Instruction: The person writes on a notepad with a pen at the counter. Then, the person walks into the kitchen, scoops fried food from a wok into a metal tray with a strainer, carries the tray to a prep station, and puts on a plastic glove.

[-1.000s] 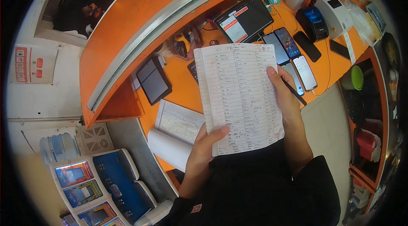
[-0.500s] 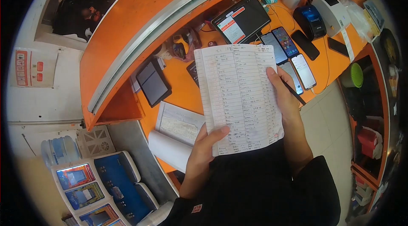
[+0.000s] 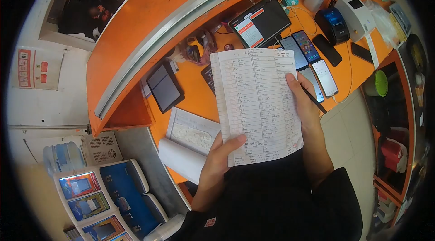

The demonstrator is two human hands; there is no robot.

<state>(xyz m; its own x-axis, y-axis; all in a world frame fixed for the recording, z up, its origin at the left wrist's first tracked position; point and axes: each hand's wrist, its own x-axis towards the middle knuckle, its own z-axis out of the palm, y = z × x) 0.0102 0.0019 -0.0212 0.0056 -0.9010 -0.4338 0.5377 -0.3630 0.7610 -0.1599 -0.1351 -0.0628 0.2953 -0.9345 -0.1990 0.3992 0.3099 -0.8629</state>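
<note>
A notebook [image 3: 258,100] with lined pages full of handwritten columns is held up in front of me, tilted slightly. My left hand [image 3: 222,152] grips its lower left edge, thumb lying on the page. Along the right edge my right hand [image 3: 306,105] has its thumb on the paper, fingers hidden behind. A slim black pen [image 3: 312,96] sticks out beside the right hand, seemingly held in it. Beyond the notebook, several phones [image 3: 324,77] lie on the orange desk, two of them partly covered by it. To the left an open book [image 3: 188,139] rests on the desk edge.
A large tablet [image 3: 259,21] with a lit screen stands at the back of the orange desk [image 3: 192,77]. Another tablet [image 3: 164,87] lies at left. A black printer [image 3: 331,25], a white printer [image 3: 355,16] and cables sit at right. A blue display rack [image 3: 122,200] stands lower left.
The view has shifted slightly, so the desk items sit a little further right. Both hands keep the same hold on the notebook.
</note>
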